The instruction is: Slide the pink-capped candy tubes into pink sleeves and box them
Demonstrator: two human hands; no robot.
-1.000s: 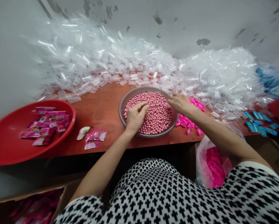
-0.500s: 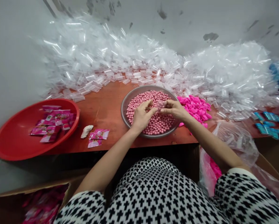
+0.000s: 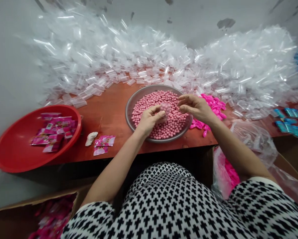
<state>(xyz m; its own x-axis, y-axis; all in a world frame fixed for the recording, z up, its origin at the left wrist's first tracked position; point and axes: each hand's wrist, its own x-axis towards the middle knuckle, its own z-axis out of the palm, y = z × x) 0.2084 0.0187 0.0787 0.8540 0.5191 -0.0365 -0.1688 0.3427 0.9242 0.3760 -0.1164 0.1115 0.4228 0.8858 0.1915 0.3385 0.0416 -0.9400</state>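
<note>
My left hand (image 3: 149, 121) pinches a small clear plastic container (image 3: 165, 109) with pink balls inside, above a grey bowl (image 3: 128, 114). Many pink balls (image 3: 151, 99) fill this bowl. Over the bowl's right side, my right hand (image 3: 198, 108) hovers with its fingers apart and nothing in them. Just beyond it lies a heap of bright pink plastic pieces (image 3: 217, 107), partly hidden by that hand.
Clear plastic tubes (image 3: 109, 56) are heaped along the wall. At left a red basin (image 3: 11, 142) holds pink packets; two more packets (image 3: 104, 142) lie near a whitish lump (image 3: 91, 138). Blue packets (image 3: 289, 122) lie at right, past a plastic bag (image 3: 255, 139).
My right hand has let go of the clear container and moved right, toward the pink pieces. My left hand keeps hold of the container. The view has shifted slightly.
</note>
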